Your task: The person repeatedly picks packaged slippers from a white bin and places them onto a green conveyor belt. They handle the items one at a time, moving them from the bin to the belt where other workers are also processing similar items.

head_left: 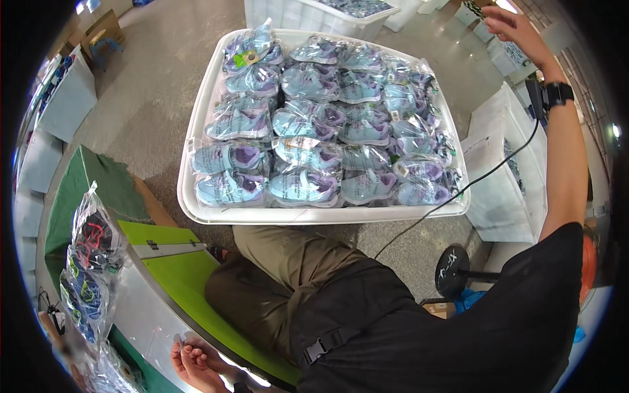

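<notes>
My left hand (pixel 196 363) is low over a grey metal worktop (pixel 147 311), its fingers curled and pressed together at the tips. Whatever they pinch, if anything, is too small to make out. My right hand (pixel 514 29) is raised at the far right with its fingers stretched out, holding nothing that I can see. A black band with a small device and cable (pixel 501 164) is on that wrist. In front of my legs stands a large white tub (pixel 314 216), filled with rows of light-blue and lilac shoes (pixel 304 187) in clear plastic bags.
Bagged dark shoes (pixel 92 281) with red and bright trim lie along the worktop's left side. Below its edge is a lime-green panel (pixel 187 278). More white bins stand at the right (pixel 504 196), left (pixel 65 98) and back (pixel 314 19). A black round-ended stand (pixel 452 272) is near my right side.
</notes>
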